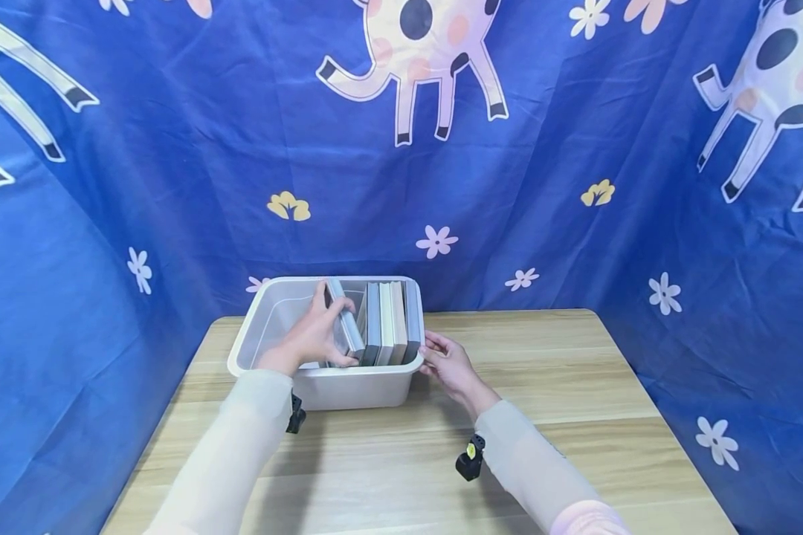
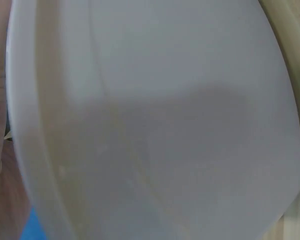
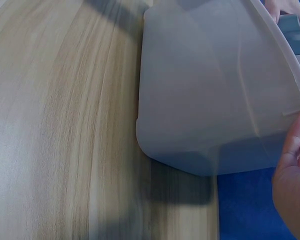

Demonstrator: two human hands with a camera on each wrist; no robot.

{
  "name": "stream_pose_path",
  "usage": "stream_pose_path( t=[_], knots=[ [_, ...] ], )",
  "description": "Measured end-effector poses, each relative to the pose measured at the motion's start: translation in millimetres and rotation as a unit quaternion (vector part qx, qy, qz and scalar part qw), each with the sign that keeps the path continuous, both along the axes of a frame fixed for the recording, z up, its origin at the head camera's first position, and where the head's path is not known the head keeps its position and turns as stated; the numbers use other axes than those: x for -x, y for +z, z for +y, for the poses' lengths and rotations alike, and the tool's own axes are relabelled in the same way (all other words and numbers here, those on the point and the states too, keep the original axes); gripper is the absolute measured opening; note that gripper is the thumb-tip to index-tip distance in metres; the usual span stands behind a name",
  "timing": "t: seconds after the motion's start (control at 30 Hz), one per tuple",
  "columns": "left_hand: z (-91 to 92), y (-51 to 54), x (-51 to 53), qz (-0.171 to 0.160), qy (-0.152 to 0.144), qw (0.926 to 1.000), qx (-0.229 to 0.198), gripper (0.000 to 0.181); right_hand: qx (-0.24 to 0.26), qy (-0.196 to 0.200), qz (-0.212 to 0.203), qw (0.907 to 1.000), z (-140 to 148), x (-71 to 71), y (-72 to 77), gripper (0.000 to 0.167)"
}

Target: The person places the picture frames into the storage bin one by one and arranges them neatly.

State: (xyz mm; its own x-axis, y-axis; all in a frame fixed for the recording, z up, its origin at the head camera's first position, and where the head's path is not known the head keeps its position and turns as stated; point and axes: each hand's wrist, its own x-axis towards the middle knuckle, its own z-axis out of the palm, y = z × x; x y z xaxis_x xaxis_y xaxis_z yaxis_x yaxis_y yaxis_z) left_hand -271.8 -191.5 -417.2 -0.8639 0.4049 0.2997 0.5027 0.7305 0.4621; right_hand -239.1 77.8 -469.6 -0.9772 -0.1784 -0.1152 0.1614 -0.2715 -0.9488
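Note:
A white plastic bin [image 1: 355, 386] stands at the back left of the table, with several books [image 1: 391, 323] upright in its right end. Inside it, my left hand [image 1: 311, 331] grips a grey-blue book [image 1: 344, 319] by its two ends, thumb at the front and fingers at the back. That book leans to the left, beside the upright row; whether it is one volume or two cannot be told. My right hand [image 1: 447, 364] holds the rim at the bin's right side, seen too in the right wrist view, where the thumb [image 3: 294, 137] lies against the rim. The left wrist view shows mostly the bin's outer wall [image 2: 180, 140].
The wooden table [image 1: 542, 386] extends to the right of the bin and in front of it. A blue cloth [image 1: 348, 186] printed with cows and flowers hangs behind and at both sides. Small black cameras [image 1: 470, 459] are worn on both wrists.

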Motion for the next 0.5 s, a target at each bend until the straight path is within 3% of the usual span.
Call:
stream_pose_path(
  t=[0.33,0.5],
  knots=[
    [2.1,-8.5,6.9,-0.017,0.010,0.9993,0.032,0.088,-0.005,0.000,0.001,1.0000,0.6,2.0,-1.9,0.046],
    [2.8,-8.1,10.3,-0.009,-0.004,0.9986,0.051,0.088,-0.009,0.001,0.001,1.0000,0.6,2.8,-2.5,0.047]
  ],
)
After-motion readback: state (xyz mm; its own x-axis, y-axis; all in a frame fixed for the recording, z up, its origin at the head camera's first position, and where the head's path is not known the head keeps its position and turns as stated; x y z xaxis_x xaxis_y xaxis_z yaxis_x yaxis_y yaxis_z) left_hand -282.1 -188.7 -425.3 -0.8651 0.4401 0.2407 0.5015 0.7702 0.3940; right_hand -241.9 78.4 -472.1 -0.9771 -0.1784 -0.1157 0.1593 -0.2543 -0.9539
